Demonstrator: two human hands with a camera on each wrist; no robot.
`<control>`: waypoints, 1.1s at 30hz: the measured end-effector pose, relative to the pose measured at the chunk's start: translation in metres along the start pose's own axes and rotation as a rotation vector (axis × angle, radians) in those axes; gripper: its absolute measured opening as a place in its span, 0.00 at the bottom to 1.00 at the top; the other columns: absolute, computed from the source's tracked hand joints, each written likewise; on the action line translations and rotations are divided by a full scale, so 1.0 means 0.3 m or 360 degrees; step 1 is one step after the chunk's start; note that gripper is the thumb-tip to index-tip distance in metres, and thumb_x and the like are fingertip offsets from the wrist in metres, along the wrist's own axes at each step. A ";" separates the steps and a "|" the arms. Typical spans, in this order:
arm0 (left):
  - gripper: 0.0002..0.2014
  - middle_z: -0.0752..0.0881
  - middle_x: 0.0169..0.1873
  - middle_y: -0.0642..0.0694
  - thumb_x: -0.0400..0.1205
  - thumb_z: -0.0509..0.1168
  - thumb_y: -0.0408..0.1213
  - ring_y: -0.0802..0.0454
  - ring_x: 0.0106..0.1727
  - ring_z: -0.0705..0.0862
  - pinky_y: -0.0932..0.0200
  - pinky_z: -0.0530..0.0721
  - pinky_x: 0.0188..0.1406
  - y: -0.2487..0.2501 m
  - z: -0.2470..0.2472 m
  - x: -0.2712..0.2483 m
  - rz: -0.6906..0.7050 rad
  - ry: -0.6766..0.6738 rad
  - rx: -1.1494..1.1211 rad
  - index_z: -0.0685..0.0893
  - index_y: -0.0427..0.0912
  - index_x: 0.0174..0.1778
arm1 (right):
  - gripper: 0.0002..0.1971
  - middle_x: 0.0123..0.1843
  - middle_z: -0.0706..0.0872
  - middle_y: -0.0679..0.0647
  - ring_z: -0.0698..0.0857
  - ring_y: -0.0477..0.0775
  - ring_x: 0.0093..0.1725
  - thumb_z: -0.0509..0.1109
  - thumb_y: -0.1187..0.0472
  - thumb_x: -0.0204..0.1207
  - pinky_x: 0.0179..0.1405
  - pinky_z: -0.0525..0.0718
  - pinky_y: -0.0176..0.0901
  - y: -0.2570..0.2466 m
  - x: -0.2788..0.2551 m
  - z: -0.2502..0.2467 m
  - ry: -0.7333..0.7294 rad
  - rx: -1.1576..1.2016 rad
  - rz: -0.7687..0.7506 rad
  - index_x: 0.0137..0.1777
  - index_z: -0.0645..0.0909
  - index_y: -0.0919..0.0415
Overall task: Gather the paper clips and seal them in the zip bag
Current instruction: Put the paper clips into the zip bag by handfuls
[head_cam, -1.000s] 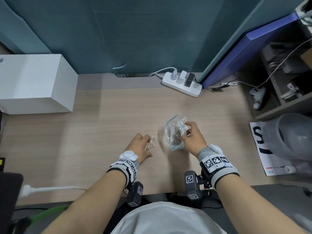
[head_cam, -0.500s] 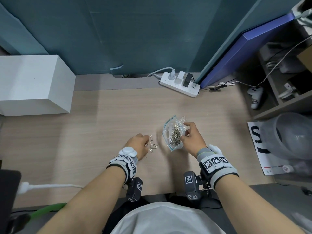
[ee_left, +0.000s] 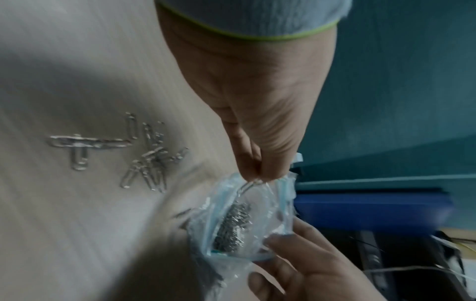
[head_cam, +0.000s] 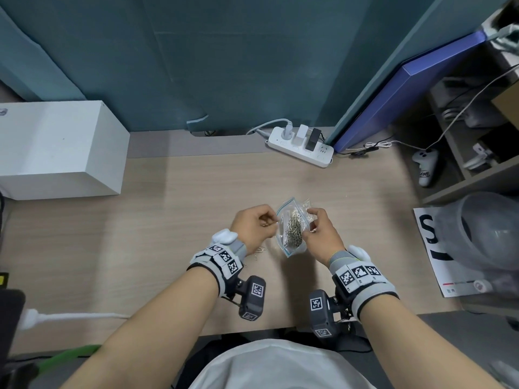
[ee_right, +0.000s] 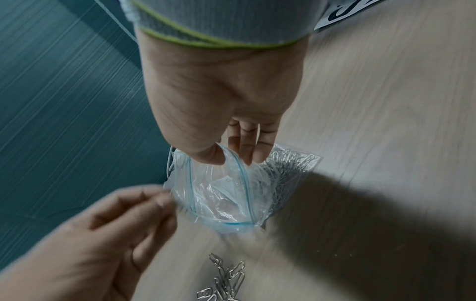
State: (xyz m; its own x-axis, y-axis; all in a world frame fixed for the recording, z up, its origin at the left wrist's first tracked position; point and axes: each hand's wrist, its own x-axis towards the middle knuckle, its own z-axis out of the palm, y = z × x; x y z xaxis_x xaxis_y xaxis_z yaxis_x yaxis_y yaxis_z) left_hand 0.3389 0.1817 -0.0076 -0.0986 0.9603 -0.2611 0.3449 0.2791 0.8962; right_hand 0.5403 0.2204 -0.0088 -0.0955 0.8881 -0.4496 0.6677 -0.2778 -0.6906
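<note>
Since a second ago the left hand (head_cam: 254,224) has lifted off the table (head_cam: 174,220) and crossed to the mouth of the zip bag (head_cam: 292,230), leaving a small scatter of loose paper clips (ee_left: 134,154) lying on the wood behind it, near its wrist. Its fingers (ee_left: 253,163) are pressed together, pinching a few clips right at the bag's open rim. The bag itself is held up off the table, between the two hands, its blue zip strip gaping and a dense pile of clips already gathered inside. On the right, the right hand (head_cam: 320,234) grips the bag's far edge, thumb in front and fingers (ee_right: 247,146) curled behind the plastic, holding the opening apart.
</note>
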 end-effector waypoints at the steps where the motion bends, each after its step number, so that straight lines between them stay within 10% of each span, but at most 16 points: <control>1: 0.10 0.91 0.36 0.51 0.71 0.81 0.32 0.63 0.32 0.82 0.61 0.86 0.43 0.023 0.013 0.010 0.0032 -0.0067 -0.0045 0.91 0.47 0.44 | 0.25 0.51 0.82 0.53 0.84 0.57 0.44 0.67 0.65 0.79 0.54 0.87 0.57 0.000 -0.001 0.001 0.0006 0.0002 -0.0006 0.75 0.71 0.50; 8: 0.09 0.84 0.45 0.56 0.76 0.77 0.40 0.62 0.43 0.82 0.55 0.85 0.49 -0.111 -0.019 0.033 0.0090 0.0135 0.0523 0.88 0.53 0.50 | 0.27 0.53 0.83 0.53 0.84 0.57 0.45 0.67 0.67 0.76 0.54 0.86 0.55 -0.003 0.003 0.000 -0.0010 0.0012 0.0015 0.74 0.71 0.47; 13: 0.31 0.79 0.65 0.55 0.69 0.81 0.54 0.52 0.66 0.75 0.53 0.78 0.66 -0.247 -0.068 -0.032 -0.0003 -0.0156 0.1080 0.84 0.57 0.69 | 0.28 0.55 0.82 0.56 0.84 0.58 0.49 0.67 0.67 0.76 0.56 0.83 0.53 0.011 0.006 0.000 -0.0021 0.0029 0.0053 0.75 0.71 0.47; 24: 0.04 0.79 0.48 0.51 0.81 0.68 0.37 0.45 0.53 0.80 0.49 0.83 0.41 -0.272 -0.034 -0.020 0.0244 -0.0479 0.1362 0.81 0.51 0.47 | 0.25 0.54 0.83 0.53 0.86 0.59 0.53 0.67 0.66 0.79 0.52 0.83 0.51 0.013 0.020 -0.087 0.0164 0.0064 0.0066 0.74 0.72 0.48; 33: 0.11 0.77 0.50 0.47 0.78 0.72 0.33 0.44 0.48 0.78 0.50 0.79 0.38 -0.276 -0.020 -0.017 0.0267 -0.0575 0.1556 0.77 0.45 0.51 | 0.25 0.51 0.82 0.51 0.84 0.54 0.43 0.68 0.67 0.79 0.41 0.82 0.46 0.000 -0.001 -0.104 0.0259 0.0220 0.0041 0.74 0.72 0.47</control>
State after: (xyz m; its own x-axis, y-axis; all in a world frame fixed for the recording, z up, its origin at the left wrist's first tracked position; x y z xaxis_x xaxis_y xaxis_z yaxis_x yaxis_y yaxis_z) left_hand 0.3052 0.1536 -0.0783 0.2484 0.8838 -0.3964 0.9465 -0.1344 0.2934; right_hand 0.5632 0.2315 0.0090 0.0482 0.9244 -0.3784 0.5595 -0.3388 -0.7564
